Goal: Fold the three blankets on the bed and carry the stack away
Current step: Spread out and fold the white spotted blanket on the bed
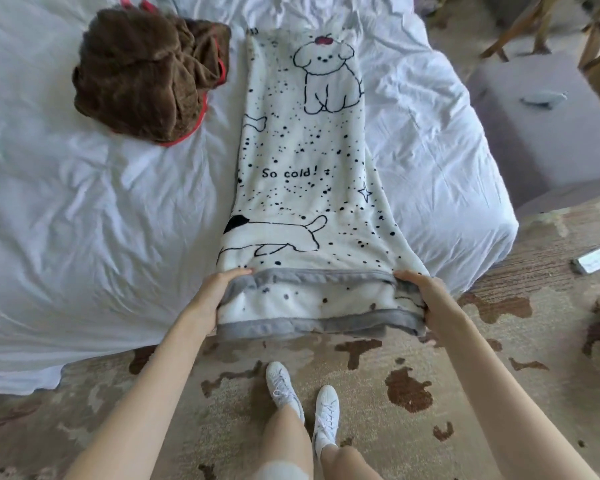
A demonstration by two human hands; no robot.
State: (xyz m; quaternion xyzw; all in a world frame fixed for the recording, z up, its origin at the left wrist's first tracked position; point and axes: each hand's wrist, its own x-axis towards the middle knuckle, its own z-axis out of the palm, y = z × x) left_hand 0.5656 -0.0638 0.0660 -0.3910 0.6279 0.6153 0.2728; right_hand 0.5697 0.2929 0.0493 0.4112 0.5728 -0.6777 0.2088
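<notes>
A white blanket with black dog drawings and grey trim (302, 161) lies as a long folded strip across the bed (84, 220), its near end hanging over the edge. My left hand (215, 296) grips the near left corner. My right hand (426, 299) grips the near right corner. Both hold the grey-trimmed end lifted just off the bed's edge. A brown blanket with red trim (149, 74) sits crumpled in a heap on the bed, far left of the white one. No third blanket is in view.
A grey upholstered bench (541, 126) stands to the right of the bed, with wooden chair legs (520, 29) behind it. A small white device (596, 259) lies on the patterned carpet (430, 393) at right. My feet in white shoes (305, 400) stand close to the bed.
</notes>
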